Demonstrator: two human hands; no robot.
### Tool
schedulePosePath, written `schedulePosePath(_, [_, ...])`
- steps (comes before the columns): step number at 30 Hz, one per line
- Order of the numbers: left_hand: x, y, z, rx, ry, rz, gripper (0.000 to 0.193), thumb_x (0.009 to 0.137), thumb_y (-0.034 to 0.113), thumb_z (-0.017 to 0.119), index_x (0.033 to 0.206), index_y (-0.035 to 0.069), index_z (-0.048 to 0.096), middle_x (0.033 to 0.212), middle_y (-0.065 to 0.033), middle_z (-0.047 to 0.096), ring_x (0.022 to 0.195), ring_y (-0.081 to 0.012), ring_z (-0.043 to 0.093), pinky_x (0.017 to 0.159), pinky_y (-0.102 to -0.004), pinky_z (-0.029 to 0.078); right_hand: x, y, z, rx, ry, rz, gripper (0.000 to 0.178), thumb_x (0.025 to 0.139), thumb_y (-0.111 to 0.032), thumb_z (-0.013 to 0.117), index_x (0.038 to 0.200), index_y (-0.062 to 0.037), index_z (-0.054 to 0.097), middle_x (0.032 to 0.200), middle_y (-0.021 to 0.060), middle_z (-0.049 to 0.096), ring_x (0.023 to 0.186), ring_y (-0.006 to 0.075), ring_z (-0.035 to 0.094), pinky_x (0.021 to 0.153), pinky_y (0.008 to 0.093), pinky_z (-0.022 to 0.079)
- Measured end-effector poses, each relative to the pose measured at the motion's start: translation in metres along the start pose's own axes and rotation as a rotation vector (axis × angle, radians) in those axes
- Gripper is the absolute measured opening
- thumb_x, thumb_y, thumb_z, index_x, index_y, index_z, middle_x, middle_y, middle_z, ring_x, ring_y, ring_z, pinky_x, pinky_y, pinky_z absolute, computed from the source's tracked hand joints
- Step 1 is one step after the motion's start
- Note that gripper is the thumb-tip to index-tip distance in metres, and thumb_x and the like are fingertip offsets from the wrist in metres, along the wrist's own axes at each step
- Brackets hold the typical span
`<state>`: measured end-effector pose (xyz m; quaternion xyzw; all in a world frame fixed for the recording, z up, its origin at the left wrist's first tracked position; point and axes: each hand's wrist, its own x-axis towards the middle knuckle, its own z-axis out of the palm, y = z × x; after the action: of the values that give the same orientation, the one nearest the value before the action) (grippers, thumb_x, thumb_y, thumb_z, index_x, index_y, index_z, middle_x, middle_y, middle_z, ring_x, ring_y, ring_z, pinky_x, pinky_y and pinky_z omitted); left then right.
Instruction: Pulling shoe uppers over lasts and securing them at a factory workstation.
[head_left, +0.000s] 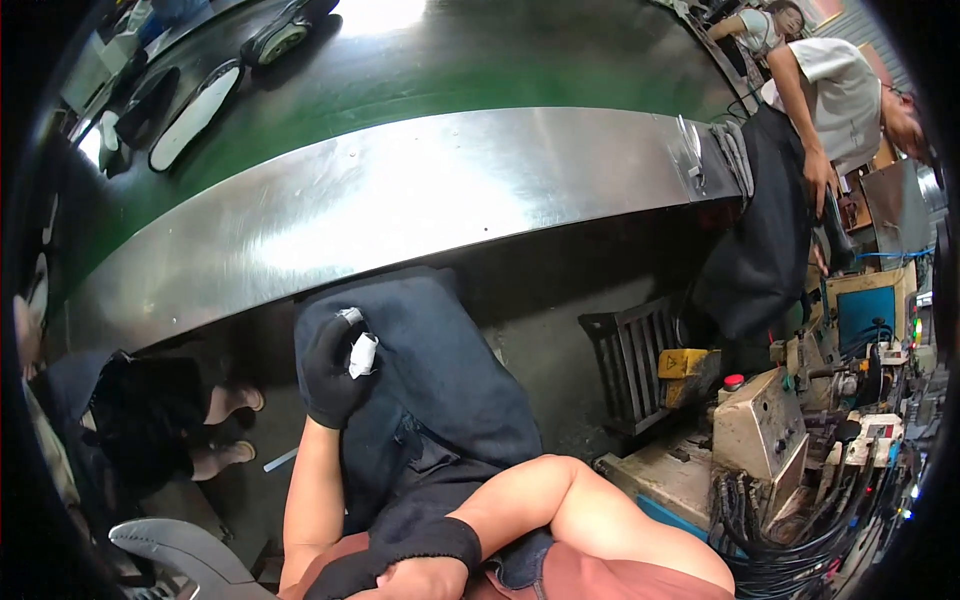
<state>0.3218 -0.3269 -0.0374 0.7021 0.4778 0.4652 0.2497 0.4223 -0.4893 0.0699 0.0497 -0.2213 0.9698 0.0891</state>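
My left hand (340,372), in a black glove, rests on my dark-trousered thigh (440,330) with its fingers curled. A white piece (364,355) shows at the curled fingers, and another pale bit (350,315) sits at a fingertip. I cannot tell whether these are wrappings on the fingers or something held. My right forearm bends across my body toward the lower left. My right hand (400,565), with a black knit cuff at the wrist, lies by my left upper arm at the lower edge. Its fingers are mostly hidden.
A metal-edged bench (420,190) with a green belt (480,85) runs ahead. Shoe parts, including a white-soled one (195,115), lie far left. A machine box with a red button (734,382) and cables stands right, near a dark slatted crate (630,365). A co-worker (830,110) bends at right; another person's legs (230,405) show left.
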Motion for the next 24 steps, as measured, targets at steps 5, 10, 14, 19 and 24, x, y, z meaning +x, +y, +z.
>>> schedulePosePath(5, [0.004,0.006,0.001,0.047,0.003,0.049,0.029,0.086,0.003,0.072,0.113,-0.003,0.065,0.101,-0.0135,0.069,0.094,-0.0219,0.068,0.084,-0.0321,0.054,-0.007,0.024,-0.006,-0.032,0.052,0.028,0.050,0.108,-0.041,0.042,0.103,-0.0002,0.069,0.093,0.0062,0.071,0.083,0.0139,0.064,0.080,0.0284,0.051])
schedulePosePath(10, [0.009,-0.005,-0.019,-0.296,0.015,-0.156,0.024,0.089,0.005,0.069,0.111,-0.003,0.066,0.099,-0.0103,0.069,0.093,-0.0183,0.066,0.085,-0.0329,0.054,-0.005,0.020,-0.007,-0.052,0.066,0.061,0.048,0.108,-0.041,0.043,0.103,-0.0003,0.069,0.093,0.0060,0.070,0.082,0.0137,0.064,0.079,0.0284,0.051])
schedulePosePath(14, [0.060,-0.070,-0.083,-0.433,0.102,-0.280,0.029,0.087,-0.005,0.057,0.114,0.000,0.067,0.103,-0.0070,0.069,0.094,-0.0158,0.065,0.085,-0.0339,0.055,0.000,0.015,-0.016,-0.059,0.083,0.083,0.047,0.108,-0.040,0.044,0.103,-0.0004,0.069,0.093,0.0060,0.070,0.082,0.0136,0.064,0.079,0.0285,0.051])
schedulePosePath(19, [0.213,-0.230,-0.211,0.379,0.187,-0.039,0.044,0.091,0.004,0.056,0.134,-0.002,0.058,0.130,-0.0164,0.066,0.117,-0.0277,0.063,0.105,-0.0361,0.046,0.013,0.002,-0.036,-0.056,0.118,0.077,0.046,0.108,-0.040,0.044,0.103,-0.0005,0.069,0.092,0.0058,0.070,0.082,0.0135,0.064,0.079,0.0286,0.051])
schedulePosePath(24, [0.318,-0.410,-0.320,1.002,0.469,-0.200,0.092,0.080,0.051,0.077,0.145,-0.004,0.045,0.143,-0.0291,0.052,0.134,-0.0403,0.049,0.110,-0.0444,0.041,0.028,-0.022,-0.064,-0.059,0.179,0.061,0.045,0.107,-0.039,0.045,0.104,-0.0006,0.069,0.092,0.0057,0.070,0.082,0.0134,0.064,0.078,0.0286,0.051])
